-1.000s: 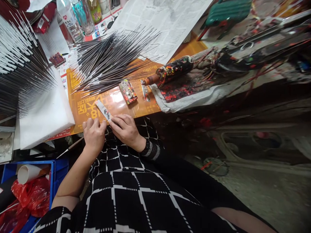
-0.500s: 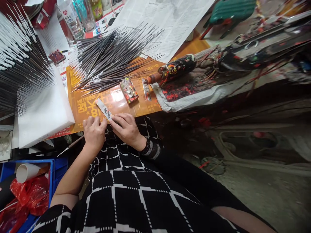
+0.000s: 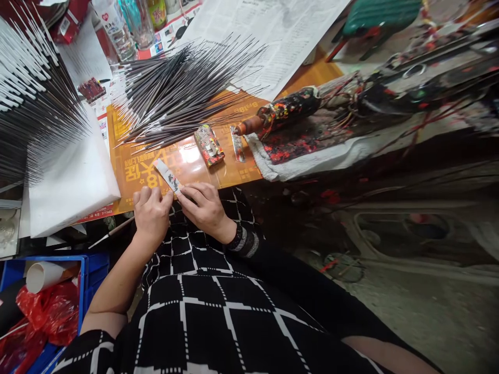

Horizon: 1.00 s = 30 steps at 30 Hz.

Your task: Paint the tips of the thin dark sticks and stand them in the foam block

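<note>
At the table's front edge my left hand (image 3: 152,215) is closed around a thin stick (image 3: 113,232). Its brownish shaft and pale pointed end stick out to the lower left, while the rest is hidden in the fist. My right hand (image 3: 205,209) pinches the near end of a narrow white strip (image 3: 167,174) with dark smudges. The strip slants away over the orange tabletop sheet (image 3: 136,200). Both hands' fingertips nearly meet at the strip's lower end; what lies between them is too small to make out.
Dark thin sticks with white ends (image 3: 175,93) lie piled behind. More stand in a white foam block (image 3: 74,182) at left. A paint-stained block (image 3: 209,145) and a paint-crusted handled tool (image 3: 288,109) lie right. A blue crate (image 3: 95,270) sits lower left.
The stick's pale end has shifted slightly up and left. My hands keep nearly the same place and hold. The view has shifted a little, moving the right-side things slightly rightward.
</note>
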Available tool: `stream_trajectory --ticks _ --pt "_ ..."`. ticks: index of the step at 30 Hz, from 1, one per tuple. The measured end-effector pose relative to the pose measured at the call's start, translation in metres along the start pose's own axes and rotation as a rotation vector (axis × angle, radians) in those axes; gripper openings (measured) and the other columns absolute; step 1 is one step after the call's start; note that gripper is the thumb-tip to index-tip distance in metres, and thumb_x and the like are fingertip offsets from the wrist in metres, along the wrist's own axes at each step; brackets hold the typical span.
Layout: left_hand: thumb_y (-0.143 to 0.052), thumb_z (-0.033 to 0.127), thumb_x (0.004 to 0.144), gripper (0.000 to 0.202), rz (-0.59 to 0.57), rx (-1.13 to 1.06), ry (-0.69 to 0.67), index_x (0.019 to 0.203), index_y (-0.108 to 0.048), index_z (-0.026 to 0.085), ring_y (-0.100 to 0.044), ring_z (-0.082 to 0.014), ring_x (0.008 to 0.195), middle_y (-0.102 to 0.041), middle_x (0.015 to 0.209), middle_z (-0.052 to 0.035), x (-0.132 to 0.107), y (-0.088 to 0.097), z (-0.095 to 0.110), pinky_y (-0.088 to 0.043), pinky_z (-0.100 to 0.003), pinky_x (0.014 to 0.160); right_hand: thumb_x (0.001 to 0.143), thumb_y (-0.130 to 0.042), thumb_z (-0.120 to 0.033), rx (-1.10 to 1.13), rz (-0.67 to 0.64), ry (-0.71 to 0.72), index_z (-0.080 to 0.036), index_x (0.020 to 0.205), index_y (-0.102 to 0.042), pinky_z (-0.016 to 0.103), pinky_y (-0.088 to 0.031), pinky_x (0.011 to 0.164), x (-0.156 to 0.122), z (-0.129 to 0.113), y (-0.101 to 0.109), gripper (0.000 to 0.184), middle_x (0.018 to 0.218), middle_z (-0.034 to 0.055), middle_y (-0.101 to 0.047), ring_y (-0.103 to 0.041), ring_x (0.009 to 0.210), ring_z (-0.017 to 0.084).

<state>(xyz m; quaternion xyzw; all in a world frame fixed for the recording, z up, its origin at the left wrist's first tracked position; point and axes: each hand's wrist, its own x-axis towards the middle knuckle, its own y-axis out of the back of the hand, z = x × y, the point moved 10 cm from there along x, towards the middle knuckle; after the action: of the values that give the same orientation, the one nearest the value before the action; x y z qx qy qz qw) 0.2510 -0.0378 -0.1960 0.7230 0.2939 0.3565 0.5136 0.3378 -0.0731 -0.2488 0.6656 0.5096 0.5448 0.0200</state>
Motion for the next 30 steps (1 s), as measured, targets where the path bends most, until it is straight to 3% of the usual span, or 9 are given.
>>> stream_trajectory --ticks 7,17,25,30 --pt "-0.048 0.025 0.101 0.026 -0.033 -0.009 -0.006 0.108 -0.074 0.026 -0.05 -0.0262 0.086 -0.062 0.081 -0.0094 0.0 0.001 0.001 -0.031 -0.04 0.076 0.096 -0.06 -0.019 0.008 0.034 0.023 -0.025 0.122 -0.067 0.046 -0.045 0.102 0.0 -0.002 0.003 0.027 0.121 0.0079 -0.07 -0.058 0.119 0.023" --pt "-0.052 0.024 0.1 0.023 0.105 0.088 -0.059 0.096 -0.074 0.024 -0.05 -0.0242 0.081 -0.061 0.075 -0.0073 -0.001 0.008 0.008 -0.027 -0.038 0.072 0.093 -0.064 -0.016 -0.037 0.141 0.075 -0.019 0.12 -0.066 0.043 -0.048 0.098 0.005 -0.009 0.016 0.028 0.115 0.0092 -0.073 -0.06 0.114 0.023" --pt "-0.051 0.025 0.1 0.023 0.087 0.027 -0.043 0.096 -0.074 0.025 -0.05 -0.0239 0.082 -0.061 0.076 -0.0078 0.0 0.005 0.005 -0.027 -0.039 0.073 0.094 -0.062 -0.018 -0.007 0.054 0.023 -0.024 0.123 -0.065 0.045 -0.046 0.101 0.0 -0.001 0.004 0.03 0.119 0.0085 -0.071 -0.059 0.118 0.023" --pt "-0.051 0.025 0.1 0.023 0.071 -0.004 -0.029 0.094 -0.074 0.025 -0.05 -0.0241 0.082 -0.061 0.077 -0.008 0.0 0.004 0.004 -0.027 -0.039 0.074 0.094 -0.062 -0.018 -0.027 0.068 0.044 -0.023 0.119 -0.066 0.043 -0.046 0.1 0.002 -0.004 0.008 0.026 0.12 0.0076 -0.071 -0.059 0.118 0.022"
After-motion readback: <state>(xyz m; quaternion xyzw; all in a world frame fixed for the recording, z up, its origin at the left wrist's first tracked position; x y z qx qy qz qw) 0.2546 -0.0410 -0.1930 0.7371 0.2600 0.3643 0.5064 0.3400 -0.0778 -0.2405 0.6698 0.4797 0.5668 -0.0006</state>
